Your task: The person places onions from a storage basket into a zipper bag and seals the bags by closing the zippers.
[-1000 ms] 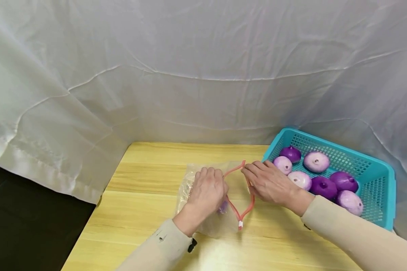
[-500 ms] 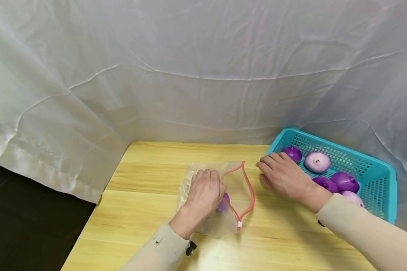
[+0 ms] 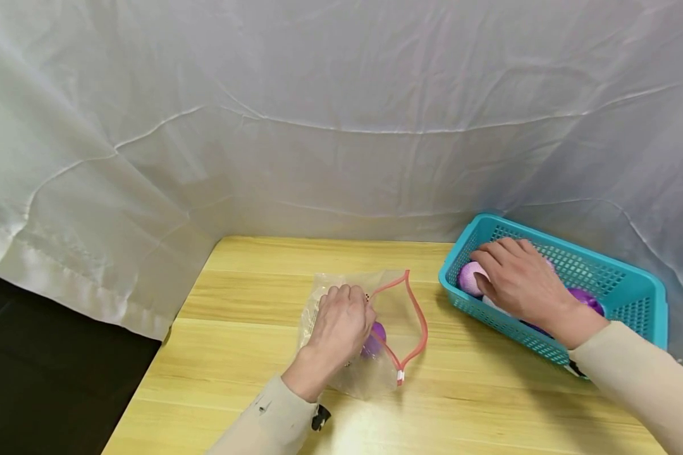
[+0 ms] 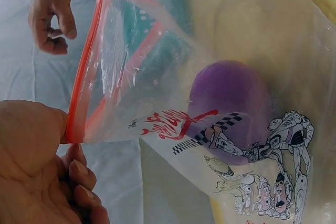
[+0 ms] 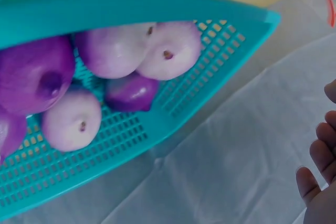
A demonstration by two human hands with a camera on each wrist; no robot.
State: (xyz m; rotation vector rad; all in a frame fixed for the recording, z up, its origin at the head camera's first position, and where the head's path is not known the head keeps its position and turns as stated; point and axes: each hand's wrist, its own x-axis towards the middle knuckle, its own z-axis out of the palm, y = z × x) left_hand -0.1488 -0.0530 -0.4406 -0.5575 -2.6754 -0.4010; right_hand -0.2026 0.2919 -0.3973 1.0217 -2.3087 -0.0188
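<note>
My left hand pinches the red zip edge of a clear zip bag between thumb and fingers. The bag's mouth gapes toward the right, and cartoon figures are printed on its side. Inside it lies one purple onion. Over the left part of a turquoise basket, my right hand hovers with loosely bent fingers and nothing held. Below that hand is a pale onion. The right wrist view shows several onions in the basket, among them a dark purple onion and a whitish one.
The bag and basket rest on a light wooden table. Grey fabric hangs behind and to the left. A dark area lies beyond the table's left edge.
My right hand has let go of the bag's zip edge and moved right, over the basket. The left hand has stayed at the bag, still pinching it.
</note>
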